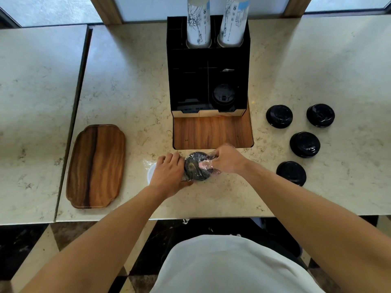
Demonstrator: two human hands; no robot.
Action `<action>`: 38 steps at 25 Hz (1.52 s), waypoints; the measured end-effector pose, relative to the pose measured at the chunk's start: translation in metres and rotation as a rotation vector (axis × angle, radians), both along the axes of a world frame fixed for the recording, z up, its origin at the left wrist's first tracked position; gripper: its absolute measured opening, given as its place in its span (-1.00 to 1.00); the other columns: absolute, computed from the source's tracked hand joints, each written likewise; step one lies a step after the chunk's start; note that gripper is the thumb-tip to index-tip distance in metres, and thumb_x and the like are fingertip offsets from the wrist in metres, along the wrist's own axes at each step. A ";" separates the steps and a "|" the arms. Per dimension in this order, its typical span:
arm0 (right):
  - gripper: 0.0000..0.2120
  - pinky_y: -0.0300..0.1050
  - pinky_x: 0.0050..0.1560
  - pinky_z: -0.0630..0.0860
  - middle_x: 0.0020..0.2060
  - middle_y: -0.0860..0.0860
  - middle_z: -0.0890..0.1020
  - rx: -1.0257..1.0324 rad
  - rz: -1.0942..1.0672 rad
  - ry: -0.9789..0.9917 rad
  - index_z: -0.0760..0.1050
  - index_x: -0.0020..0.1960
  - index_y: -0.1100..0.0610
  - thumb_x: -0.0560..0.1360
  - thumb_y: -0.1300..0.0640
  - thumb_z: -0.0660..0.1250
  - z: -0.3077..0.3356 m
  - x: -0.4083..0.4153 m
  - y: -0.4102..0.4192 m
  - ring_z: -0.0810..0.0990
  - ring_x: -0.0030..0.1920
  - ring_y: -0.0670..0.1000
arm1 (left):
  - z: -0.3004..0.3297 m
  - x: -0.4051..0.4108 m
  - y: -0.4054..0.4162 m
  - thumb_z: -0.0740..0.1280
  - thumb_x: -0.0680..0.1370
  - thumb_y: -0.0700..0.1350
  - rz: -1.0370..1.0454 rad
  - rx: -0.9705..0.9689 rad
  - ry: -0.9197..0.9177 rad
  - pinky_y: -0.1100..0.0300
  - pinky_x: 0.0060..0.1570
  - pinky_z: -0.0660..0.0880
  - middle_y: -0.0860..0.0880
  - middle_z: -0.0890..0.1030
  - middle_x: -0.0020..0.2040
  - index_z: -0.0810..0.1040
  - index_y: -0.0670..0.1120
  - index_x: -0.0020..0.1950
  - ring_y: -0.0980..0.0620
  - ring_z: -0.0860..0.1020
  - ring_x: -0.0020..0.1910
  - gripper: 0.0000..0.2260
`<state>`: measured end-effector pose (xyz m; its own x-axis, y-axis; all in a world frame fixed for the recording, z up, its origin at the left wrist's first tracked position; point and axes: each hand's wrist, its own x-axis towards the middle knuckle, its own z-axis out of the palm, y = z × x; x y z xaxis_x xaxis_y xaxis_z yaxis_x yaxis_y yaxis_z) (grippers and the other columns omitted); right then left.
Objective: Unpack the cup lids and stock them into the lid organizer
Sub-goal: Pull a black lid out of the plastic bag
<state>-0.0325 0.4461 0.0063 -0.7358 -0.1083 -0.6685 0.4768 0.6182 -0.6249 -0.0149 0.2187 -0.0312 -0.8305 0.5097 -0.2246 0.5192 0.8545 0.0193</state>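
Both forearms reach up from the lower frame to a wrapped lid stack (195, 169) at centre: the left hand (169, 173) clamps its side while the right hand (225, 159) pinches the clear plastic wrap (206, 163). A sharp tug could spill lids across the counter (131, 81), short of the black lid organizer (208, 66) above, or knock the four loose lids (304, 144) at right.

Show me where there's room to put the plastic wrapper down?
Bare marble lies between the brown wooden tray and the left hand, also along the near edge. It's crowded right, around four loose black plastic lids.
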 end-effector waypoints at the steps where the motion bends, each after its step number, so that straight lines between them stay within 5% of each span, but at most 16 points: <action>1: -0.65 -0.19 -0.22 0.71 -0.23 0.03 0.76 -0.011 -0.025 -0.011 0.74 0.04 0.18 0.40 -0.04 0.61 0.001 0.000 0.000 0.78 -0.24 -0.01 | 0.000 0.000 0.000 0.34 0.39 0.42 -0.002 0.004 -0.002 -0.10 0.17 0.45 -0.12 0.53 0.14 0.49 -0.15 0.21 -0.14 0.48 0.11 -0.30; 5: -0.71 0.05 -0.01 0.73 -0.08 0.13 0.69 -0.050 -0.137 -0.086 0.70 0.10 0.23 0.45 0.11 0.59 0.001 0.001 0.005 0.77 -0.10 0.11 | 0.001 0.001 0.000 0.33 0.40 0.41 -0.003 0.022 0.006 -0.10 0.17 0.44 -0.12 0.52 0.14 0.48 -0.15 0.22 -0.15 0.47 0.11 -0.31; 8: -0.72 -0.09 -0.07 0.72 0.03 0.16 0.73 -0.028 -0.128 -0.121 0.70 -0.02 0.21 0.44 0.01 0.59 -0.003 0.004 0.015 0.77 -0.08 0.09 | 0.001 0.000 0.000 0.35 0.40 0.41 -0.001 0.028 -0.001 -0.11 0.19 0.43 -0.12 0.52 0.17 0.46 -0.13 0.26 -0.15 0.47 0.14 -0.30; 11: -0.60 0.08 0.17 0.66 0.05 0.18 0.75 -0.019 -0.027 -0.163 0.66 0.10 0.24 0.46 -0.06 0.56 -0.001 0.005 0.021 0.77 0.00 0.13 | 0.000 0.000 0.000 0.37 0.39 0.41 0.004 0.023 -0.010 -0.11 0.20 0.42 -0.11 0.51 0.18 0.46 -0.11 0.28 -0.14 0.46 0.14 -0.29; 13: -0.45 0.13 0.16 0.65 -0.07 0.16 0.76 -0.014 0.022 -0.165 0.63 0.15 0.31 0.48 -0.17 0.50 0.001 0.005 0.020 0.76 -0.05 0.15 | 0.000 0.000 0.001 0.37 0.40 0.39 0.007 0.023 -0.002 -0.10 0.19 0.42 -0.11 0.51 0.16 0.47 -0.11 0.26 -0.14 0.46 0.13 -0.32; 15: -0.37 -0.05 -0.08 0.61 -0.40 0.04 0.63 0.035 0.012 -0.120 0.65 0.07 0.33 0.46 -0.28 0.45 0.002 0.003 0.018 0.65 -0.33 0.03 | -0.001 0.000 0.001 0.36 0.41 0.38 0.001 0.020 0.003 -0.11 0.18 0.43 -0.12 0.52 0.15 0.47 -0.11 0.25 -0.14 0.46 0.12 -0.34; 17: -0.42 -0.19 -0.21 0.50 -0.50 -0.05 0.54 0.081 -0.011 -0.059 0.70 -0.06 0.28 0.43 -0.29 0.49 0.002 0.001 0.017 0.52 -0.47 -0.11 | -0.001 0.000 0.001 0.35 0.42 0.37 -0.007 0.016 0.007 -0.11 0.18 0.43 -0.12 0.51 0.15 0.46 -0.10 0.25 -0.15 0.46 0.12 -0.36; 25: -0.68 -0.10 -0.12 0.67 -0.10 0.18 0.78 -0.072 0.002 -0.214 0.65 0.18 0.15 0.50 0.02 0.53 0.009 0.000 0.035 0.70 -0.20 0.04 | -0.002 0.000 0.001 0.39 0.41 0.37 -0.001 0.006 -0.017 -0.13 0.23 0.41 -0.13 0.51 0.22 0.46 -0.07 0.30 -0.16 0.45 0.18 -0.34; 31: -0.78 -0.16 -0.10 0.67 -0.12 0.17 0.77 -0.060 0.047 -0.218 0.70 0.00 0.21 0.49 0.07 0.55 0.008 0.003 0.044 0.67 -0.23 -0.01 | 0.001 0.001 0.001 0.40 0.41 0.35 -0.009 0.012 -0.006 -0.10 0.19 0.39 -0.12 0.50 0.19 0.46 -0.08 0.26 -0.15 0.44 0.14 -0.37; 34: -0.76 -0.17 -0.17 0.62 -0.11 0.16 0.75 -0.132 -0.003 -0.234 0.65 0.08 0.23 0.50 0.12 0.54 0.004 0.007 0.042 0.66 -0.27 -0.03 | 0.002 0.001 0.002 0.40 0.41 0.34 -0.007 0.014 -0.012 -0.09 0.19 0.39 -0.12 0.50 0.18 0.46 -0.08 0.26 -0.15 0.44 0.15 -0.38; 38: -0.75 -0.09 0.01 0.68 -0.02 0.14 0.77 -0.195 -0.054 -0.246 0.68 0.13 0.17 0.50 0.11 0.54 0.002 0.009 0.054 0.70 -0.14 0.02 | 0.002 0.000 0.000 0.38 0.43 0.34 0.007 0.022 -0.040 -0.09 0.22 0.39 -0.12 0.49 0.20 0.46 -0.07 0.28 -0.14 0.44 0.16 -0.39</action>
